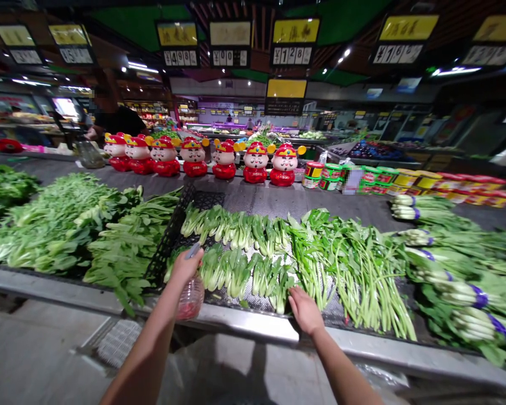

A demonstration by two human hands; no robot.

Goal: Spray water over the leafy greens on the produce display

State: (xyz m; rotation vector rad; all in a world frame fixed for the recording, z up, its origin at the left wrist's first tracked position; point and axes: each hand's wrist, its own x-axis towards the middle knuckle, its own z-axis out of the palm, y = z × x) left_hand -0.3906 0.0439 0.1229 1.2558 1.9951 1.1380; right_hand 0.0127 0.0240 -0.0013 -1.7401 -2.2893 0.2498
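Note:
My left hand [184, 266] is closed round the top of a clear plastic spray bottle [190, 298] with a reddish tint, held over the front of the stall beside the bok choy [236, 264]. My right hand [305, 309] rests on the front row of bok choy, its fingers curled onto the stems of one bunch near the metal counter edge [253, 326]. Long-stemmed greens [358, 270] lie just right of that hand. A black plastic crate wall [168, 236] stands left of the bok choy.
Leafy greens [59, 219] pile up at the left, and bundled greens with purple bands [455, 281] at the right. A row of red figurines [223, 160] and tins [362, 179] lines the back. A person in black [113, 118] stands at the far left.

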